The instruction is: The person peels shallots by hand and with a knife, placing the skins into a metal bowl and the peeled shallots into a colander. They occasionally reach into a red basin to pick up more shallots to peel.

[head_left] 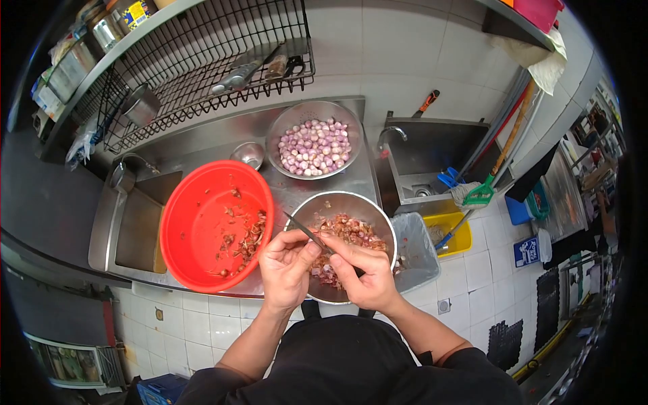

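Observation:
A small knife (307, 231) is gripped in my right hand (368, 273), its dark blade pointing up and to the left across my left fingertips. My left hand (287, 268) is closed in a pinch close against the blade; whatever sits between its fingers is hidden. Both hands are above the near rim of a steel bowl (389, 233) heaped with reddish-brown shallot skins (351, 229). Left of them, a red basin (192, 216) contains a few unpeeled shallots and loose skins (250, 236). Behind stands a perforated steel bowl (277, 138) full of peeled shallots (315, 147).
A small metal bowl (248, 154) sits behind the red basin. Sinks (145, 223) lie left and right (432, 162). A lined bin (415, 253) and a yellow bucket (459, 236) stand at right, near a green-headed broom (480, 194). A wire rack (202, 74) hangs above.

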A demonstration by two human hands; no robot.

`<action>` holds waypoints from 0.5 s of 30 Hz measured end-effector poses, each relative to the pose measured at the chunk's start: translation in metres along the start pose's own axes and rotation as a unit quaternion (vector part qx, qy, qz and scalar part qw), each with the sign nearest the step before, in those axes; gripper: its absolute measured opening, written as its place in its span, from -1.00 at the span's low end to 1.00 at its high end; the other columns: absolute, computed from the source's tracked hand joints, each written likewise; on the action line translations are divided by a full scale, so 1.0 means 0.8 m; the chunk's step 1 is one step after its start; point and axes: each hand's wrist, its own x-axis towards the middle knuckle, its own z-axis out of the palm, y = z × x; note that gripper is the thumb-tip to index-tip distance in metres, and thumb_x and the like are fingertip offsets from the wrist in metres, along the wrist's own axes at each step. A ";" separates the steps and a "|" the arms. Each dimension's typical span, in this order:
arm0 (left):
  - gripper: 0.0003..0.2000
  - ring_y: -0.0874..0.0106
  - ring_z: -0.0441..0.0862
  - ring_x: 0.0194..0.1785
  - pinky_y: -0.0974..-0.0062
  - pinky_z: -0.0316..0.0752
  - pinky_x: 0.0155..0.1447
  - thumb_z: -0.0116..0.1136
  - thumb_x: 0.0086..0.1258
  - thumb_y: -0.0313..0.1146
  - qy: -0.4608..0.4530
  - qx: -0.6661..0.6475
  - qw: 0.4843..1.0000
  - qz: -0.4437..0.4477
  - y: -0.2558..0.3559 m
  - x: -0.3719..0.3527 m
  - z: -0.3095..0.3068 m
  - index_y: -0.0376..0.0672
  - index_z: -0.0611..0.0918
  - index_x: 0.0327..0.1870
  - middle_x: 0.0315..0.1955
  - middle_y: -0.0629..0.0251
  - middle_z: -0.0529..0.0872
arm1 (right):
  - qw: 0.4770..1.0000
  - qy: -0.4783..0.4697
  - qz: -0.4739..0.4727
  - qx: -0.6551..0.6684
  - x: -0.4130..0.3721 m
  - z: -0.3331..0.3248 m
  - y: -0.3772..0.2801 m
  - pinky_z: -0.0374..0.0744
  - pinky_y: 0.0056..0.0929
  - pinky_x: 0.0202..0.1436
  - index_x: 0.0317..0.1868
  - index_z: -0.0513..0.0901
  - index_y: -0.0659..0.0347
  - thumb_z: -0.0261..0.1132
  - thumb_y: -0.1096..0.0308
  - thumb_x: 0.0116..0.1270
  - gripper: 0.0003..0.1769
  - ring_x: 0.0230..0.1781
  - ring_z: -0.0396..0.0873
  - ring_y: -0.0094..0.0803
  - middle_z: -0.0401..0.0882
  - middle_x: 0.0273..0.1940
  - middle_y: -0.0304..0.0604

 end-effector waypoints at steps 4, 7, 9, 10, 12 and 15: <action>-0.80 0.44 0.70 -0.03 0.51 0.60 0.14 0.20 0.38 -0.70 -0.006 0.017 1.000 -0.010 0.001 0.001 -0.005 -0.40 0.61 0.00 -0.09 0.10 0.72 | 0.999 0.013 0.026 -0.014 0.002 -0.004 0.005 0.55 -0.40 0.22 0.22 0.59 0.42 0.22 0.52 0.43 -0.62 0.13 0.67 -0.28 0.66 0.14 0.08; -0.78 0.40 0.68 0.04 0.44 0.56 0.20 0.17 0.40 -0.68 -0.034 0.038 0.999 -0.010 0.006 0.004 -0.006 -0.37 0.61 0.04 -0.01 0.09 0.70 | 0.998 0.017 0.059 -0.004 0.006 -0.013 0.004 0.54 -0.41 0.23 0.23 0.58 0.41 0.21 0.51 0.44 -0.62 0.12 0.67 -0.30 0.66 0.14 0.08; -0.76 0.40 0.68 0.04 0.44 0.56 0.21 0.19 0.38 -0.68 -0.045 0.055 0.997 0.009 0.004 0.008 -0.009 -0.36 0.61 0.06 -0.02 0.11 0.70 | 0.999 0.006 0.053 -0.006 0.004 -0.015 0.001 0.53 -0.41 0.24 0.24 0.57 0.40 0.22 0.49 0.44 -0.61 0.14 0.66 -0.31 0.66 0.14 0.09; -0.76 0.40 0.68 0.04 0.44 0.56 0.21 0.19 0.38 -0.68 -0.045 0.055 0.997 0.009 0.005 0.008 -0.009 -0.36 0.61 0.06 -0.02 0.11 0.70 | 0.999 -0.004 0.045 -0.011 0.003 -0.016 -0.002 0.52 -0.41 0.25 0.26 0.56 0.40 0.22 0.48 0.44 -0.60 0.15 0.64 -0.32 0.66 0.14 0.09; -0.72 0.39 0.69 0.03 0.46 0.58 0.19 0.22 0.35 -0.69 -0.045 0.057 0.997 0.004 0.006 0.007 -0.009 -0.37 0.60 0.07 -0.03 0.13 0.70 | 0.998 -0.010 0.064 0.004 -0.002 -0.013 -0.010 0.50 -0.39 0.28 0.28 0.53 0.40 0.26 0.46 0.43 -0.56 0.20 0.62 -0.29 0.66 0.15 0.09; -0.68 0.38 0.68 0.05 0.48 0.58 0.18 0.25 0.32 -0.72 -0.041 0.080 0.996 -0.022 0.014 0.006 -0.004 -0.37 0.59 0.09 -0.03 0.13 0.70 | 0.998 -0.015 0.061 -0.003 -0.003 -0.006 -0.015 0.50 -0.35 0.30 0.28 0.52 0.42 0.29 0.49 0.39 -0.53 0.20 0.63 -0.21 0.65 0.15 0.11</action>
